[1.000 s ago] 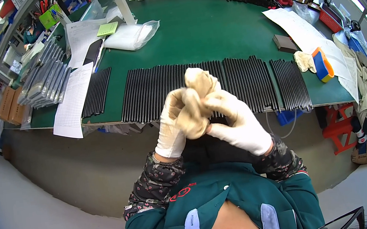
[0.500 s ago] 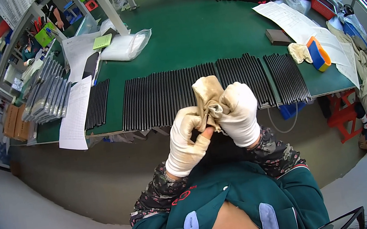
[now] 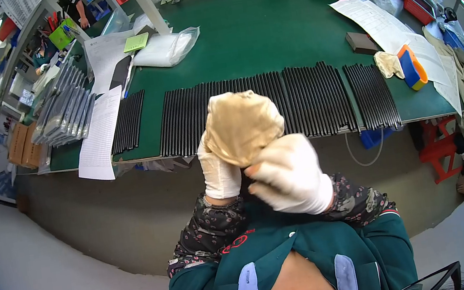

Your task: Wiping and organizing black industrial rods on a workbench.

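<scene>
A beige cloth (image 3: pixel 243 127), stained and spread into a rounded shape, is held up in front of my chest. My left hand (image 3: pixel 219 173), in a white glove, is closed on it from behind and below; its fingers are mostly hidden by the fabric. At the cloth's lower right edge is my right hand (image 3: pixel 291 178), also gloved, fingers bent and blurred by motion. A bare fingertip shows there, and whether the fingers grip the fabric cannot be made out. Beyond the hands, thin black rods (image 3: pixel 187 118) lie side by side in rows along the near table edge.
A green table (image 3: pixel 251 29) stretches ahead. On its left are paper sheets (image 3: pixel 101 133), plastic-wrapped packs (image 3: pixel 65 115) and a white plastic bag (image 3: pixel 168 48). To the right lie a crumpled cloth (image 3: pixel 388 65), a blue-orange block (image 3: pixel 412 67), a grey-brown block (image 3: pixel 361 42) and long papers (image 3: pixel 381 23).
The cloth was bunched between both hands and is now spread out. My right hand has moved down and toward me. The table scene has shifted slightly right and up.
</scene>
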{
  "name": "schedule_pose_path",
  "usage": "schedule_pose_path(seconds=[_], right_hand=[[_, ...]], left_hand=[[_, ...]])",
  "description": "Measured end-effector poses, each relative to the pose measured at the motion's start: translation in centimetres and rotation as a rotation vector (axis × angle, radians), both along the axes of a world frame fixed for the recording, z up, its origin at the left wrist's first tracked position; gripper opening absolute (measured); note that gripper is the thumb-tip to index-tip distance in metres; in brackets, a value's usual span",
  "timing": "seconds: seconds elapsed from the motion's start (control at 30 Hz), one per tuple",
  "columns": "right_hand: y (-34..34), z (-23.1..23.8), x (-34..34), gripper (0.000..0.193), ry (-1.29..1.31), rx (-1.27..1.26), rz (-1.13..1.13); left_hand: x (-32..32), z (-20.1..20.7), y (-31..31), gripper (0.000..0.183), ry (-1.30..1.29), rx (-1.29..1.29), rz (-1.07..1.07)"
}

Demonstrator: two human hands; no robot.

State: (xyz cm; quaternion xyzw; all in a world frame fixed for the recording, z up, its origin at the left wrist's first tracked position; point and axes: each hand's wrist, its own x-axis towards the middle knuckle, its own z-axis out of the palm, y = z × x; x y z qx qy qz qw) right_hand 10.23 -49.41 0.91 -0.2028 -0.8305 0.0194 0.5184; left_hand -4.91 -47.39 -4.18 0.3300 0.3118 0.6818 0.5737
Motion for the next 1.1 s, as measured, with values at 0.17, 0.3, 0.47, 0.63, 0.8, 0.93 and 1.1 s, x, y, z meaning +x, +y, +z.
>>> schedule_pose_path(seconds=[0.17,0.3,0.47,0.63,0.8,0.93,1.1], right_hand=[[1.6,0.7,1.3,0.046,0.674,-1.013,-0.059],[2.6,0.1,0.8,0.055,0.68,-1.438,0.454],[3.4,1.4,-1.4,0.037,0.579,-1.278,0.237],[4.3,1.6,-4.2,0.045,0.525,-1.431,0.417],[7.1,1.7,-7.1,0.053,0.245,-1.515,0.716],[11.7,4.2,-11.6,0.035,0.325,-1.295,0.399],[19.2,1.8,-17.6,0.017,-0.122,-0.566,-0.037]], left_hand=[[-0.6,0.2,-0.4,0.055,0.022,0.272,0.04],[-0.6,-1.8,-0.7,0.047,-0.156,0.015,-0.045],[-3.2,0.2,-1.1,0.061,-0.182,0.156,-0.265],[-5.5,-0.8,-1.5,0.058,0.086,0.161,-0.094],[-10.4,-2.3,-0.6,0.054,0.308,0.143,-0.109],[-16.6,-0.8,1.3,0.034,1.233,0.549,0.322],[-24.3,-3.8,3.9,0.036,1.595,0.601,0.71]])
